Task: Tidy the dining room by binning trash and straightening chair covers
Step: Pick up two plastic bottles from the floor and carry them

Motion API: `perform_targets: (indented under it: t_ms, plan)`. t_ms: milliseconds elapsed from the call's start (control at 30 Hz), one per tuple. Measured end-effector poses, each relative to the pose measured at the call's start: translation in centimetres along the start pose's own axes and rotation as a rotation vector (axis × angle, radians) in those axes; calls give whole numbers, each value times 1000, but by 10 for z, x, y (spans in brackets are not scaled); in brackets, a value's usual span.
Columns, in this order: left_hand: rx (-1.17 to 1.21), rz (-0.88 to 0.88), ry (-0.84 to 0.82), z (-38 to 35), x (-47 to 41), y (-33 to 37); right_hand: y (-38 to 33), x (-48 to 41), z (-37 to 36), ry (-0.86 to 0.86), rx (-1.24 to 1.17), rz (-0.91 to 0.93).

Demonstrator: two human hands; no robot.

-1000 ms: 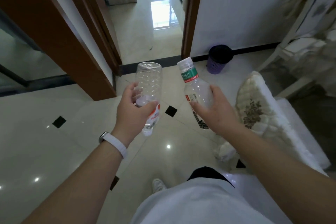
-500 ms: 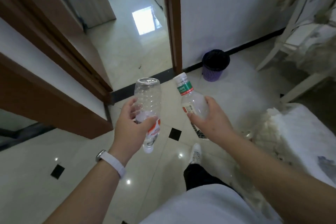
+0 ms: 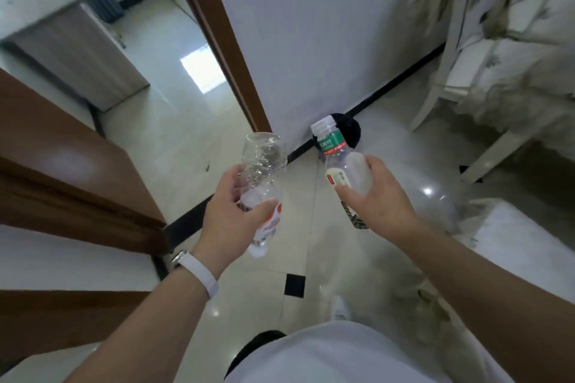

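Soft, even daylight fills the room. A bright window reflection (image 3: 203, 71) glares on the glossy floor (image 3: 174, 140) beyond the doorway, and small highlights dot the tiles on the right. Shadows are faint. Wide-angle bending curves the door frame (image 3: 217, 37), and the edges, especially the chair (image 3: 466, 50), look smeared and soft.

We see open floor (image 3: 311, 227) leading to the bin (image 3: 350, 130) at the wall; right of the bin a chair (image 3: 448, 65) crowds in, left stands a door frame (image 3: 224, 50).
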State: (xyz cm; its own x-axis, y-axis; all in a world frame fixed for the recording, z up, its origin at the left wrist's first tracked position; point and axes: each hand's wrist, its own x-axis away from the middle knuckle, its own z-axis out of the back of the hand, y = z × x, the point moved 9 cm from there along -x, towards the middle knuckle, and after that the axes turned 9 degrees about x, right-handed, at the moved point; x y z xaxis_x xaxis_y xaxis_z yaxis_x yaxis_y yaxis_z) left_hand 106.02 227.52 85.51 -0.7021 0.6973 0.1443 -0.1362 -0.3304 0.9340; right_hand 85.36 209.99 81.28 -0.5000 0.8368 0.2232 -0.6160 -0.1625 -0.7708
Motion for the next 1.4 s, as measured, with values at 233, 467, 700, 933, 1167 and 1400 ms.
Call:
perform_targets:
  t_ms: [233, 467, 700, 933, 1167, 1400]
  plan:
    - [1, -11, -123, -47, -95, 5, 32, -57, 17, 126, -10, -97]
    - [-33, -24, -262, -81, -219, 5, 21, -141, 27, 227, 80, -196]
    - [20, 1, -370, -101, -348, 14, -6, -235, 35, 281, 184, -299]
    - [-51, -28, -448, -133, -438, 25, -18, -298, 56, 371, 173, -328]
    - [-36, 22, -461, -192, -499, 31, 10, -371, 68, 348, 86, -329]
    - [-126, 87, -431, -255, -555, 28, 54, -469, 77, 237, -22, -310]
